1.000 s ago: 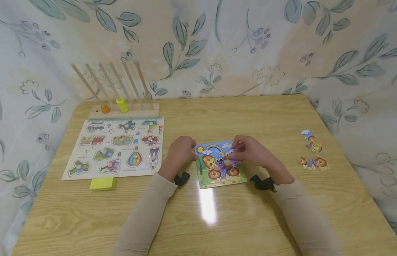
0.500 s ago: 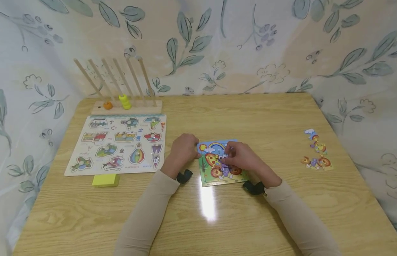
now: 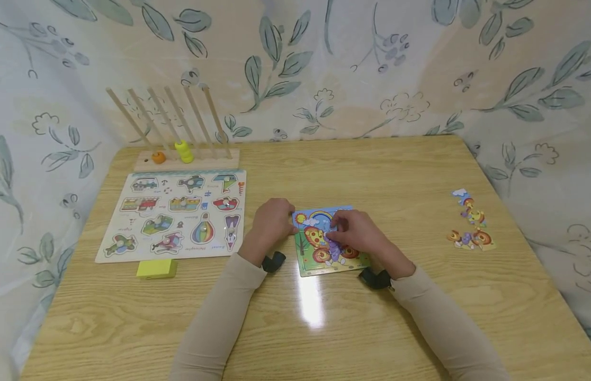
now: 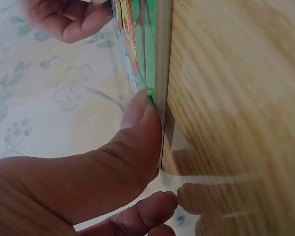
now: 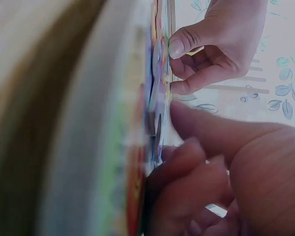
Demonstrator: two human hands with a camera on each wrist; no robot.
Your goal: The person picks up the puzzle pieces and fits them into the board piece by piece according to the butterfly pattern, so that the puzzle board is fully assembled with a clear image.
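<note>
A small jigsaw puzzle board with a butterfly, sun and rainbow picture lies on the table. My left hand grips its upper left edge. In the left wrist view the thumb presses on the board's green rim, with curled fingers beyond the edge. Over the middle of the picture, my right hand pinches a puzzle piece, mostly hidden by the fingers in the head view. In the right wrist view that piece stands slightly raised and tilted off the board.
Several loose puzzle pieces lie at the right of the table. On the left are a peg puzzle of vehicles, a yellow block and a wooden rack with upright rods bearing orange and yellow beads. A patterned cloth hangs behind.
The right hand has moved left with the puzzle piece, from the board's right side to the middle of the picture. The left hand stays at the board's edge.
</note>
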